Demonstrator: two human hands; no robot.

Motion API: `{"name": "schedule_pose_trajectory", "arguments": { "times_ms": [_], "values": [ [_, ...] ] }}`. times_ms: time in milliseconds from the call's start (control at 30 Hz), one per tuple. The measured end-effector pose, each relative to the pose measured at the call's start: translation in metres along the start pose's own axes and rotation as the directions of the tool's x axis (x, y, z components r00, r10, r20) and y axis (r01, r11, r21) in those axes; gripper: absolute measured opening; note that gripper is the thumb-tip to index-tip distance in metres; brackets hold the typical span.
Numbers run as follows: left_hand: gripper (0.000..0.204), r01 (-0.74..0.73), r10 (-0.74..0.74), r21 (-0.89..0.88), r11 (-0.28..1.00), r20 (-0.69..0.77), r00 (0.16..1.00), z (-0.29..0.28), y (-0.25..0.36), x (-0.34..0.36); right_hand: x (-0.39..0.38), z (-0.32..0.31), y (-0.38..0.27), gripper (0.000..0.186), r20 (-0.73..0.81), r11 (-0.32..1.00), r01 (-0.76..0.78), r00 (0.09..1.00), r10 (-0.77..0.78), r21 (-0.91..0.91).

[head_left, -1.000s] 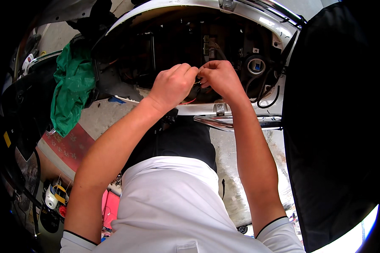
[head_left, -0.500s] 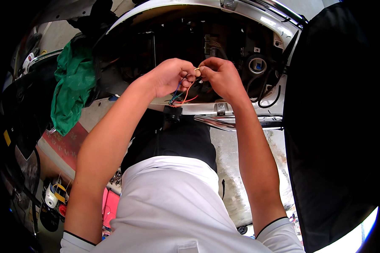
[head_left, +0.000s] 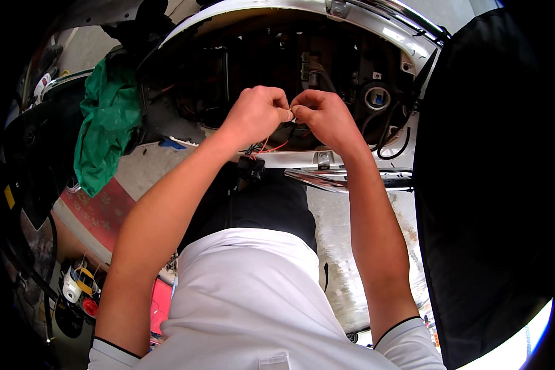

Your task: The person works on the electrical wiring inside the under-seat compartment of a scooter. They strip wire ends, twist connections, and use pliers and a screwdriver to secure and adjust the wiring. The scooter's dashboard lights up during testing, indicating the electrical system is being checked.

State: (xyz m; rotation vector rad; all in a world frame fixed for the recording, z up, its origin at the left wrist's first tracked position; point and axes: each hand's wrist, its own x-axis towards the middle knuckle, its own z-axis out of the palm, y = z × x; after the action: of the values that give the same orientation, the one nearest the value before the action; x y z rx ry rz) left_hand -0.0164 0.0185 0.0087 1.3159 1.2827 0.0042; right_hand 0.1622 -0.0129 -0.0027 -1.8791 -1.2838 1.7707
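My left hand (head_left: 257, 117) and my right hand (head_left: 325, 118) meet fingertip to fingertip above the opening of a white vehicle body (head_left: 293, 159). Both are closed in a pinch around thin wire, whose ends the fingers mostly cover. Reddish wires (head_left: 270, 148) rise beneath my left hand from a small black box (head_left: 251, 168) at the near edge of the opening. One red strand sticks out to the right, loose. Dark wires bunch beside it.
Inside the dark cavity are a pale connector with wires (head_left: 309, 66) and a round ring fitting (head_left: 377, 97). A chrome bar (head_left: 317, 179) crosses near my right forearm. Green cloth (head_left: 105, 129) hangs at left; a large black padded cover (head_left: 481, 203) fills the right.
My fingertips have drawn together and slightly lower. My left hand has turned over the wires, hiding the blue strand and the yellowish end that showed between the fingers before.
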Motion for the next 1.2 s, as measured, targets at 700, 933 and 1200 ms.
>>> {"name": "schedule_pose_trajectory", "arguments": {
  "times_ms": [700, 933, 1200],
  "values": [
    [0.015, 0.352, -0.261, -0.464, 0.813, 0.250, 0.932, 0.004, -0.044, 0.002, -0.019, 0.002, 0.008, 0.013, 0.159, 0.890, 0.252, 0.966, -0.206, -0.379],
    [0.015, 0.250, -0.272, -0.234, 0.940, -0.069, 0.960, 0.013, -0.068, 0.012, -0.020, 0.003, 0.013, 0.009, 0.266, 0.756, 0.367, 0.928, -0.260, -0.542],
    [0.033, 0.249, -0.261, -0.454, 0.856, 0.037, 0.965, 0.004, -0.078, 0.021, -0.014, 0.014, 0.006, 0.009, 0.223, 0.809, 0.327, 0.943, -0.246, -0.488]
  ]
}}
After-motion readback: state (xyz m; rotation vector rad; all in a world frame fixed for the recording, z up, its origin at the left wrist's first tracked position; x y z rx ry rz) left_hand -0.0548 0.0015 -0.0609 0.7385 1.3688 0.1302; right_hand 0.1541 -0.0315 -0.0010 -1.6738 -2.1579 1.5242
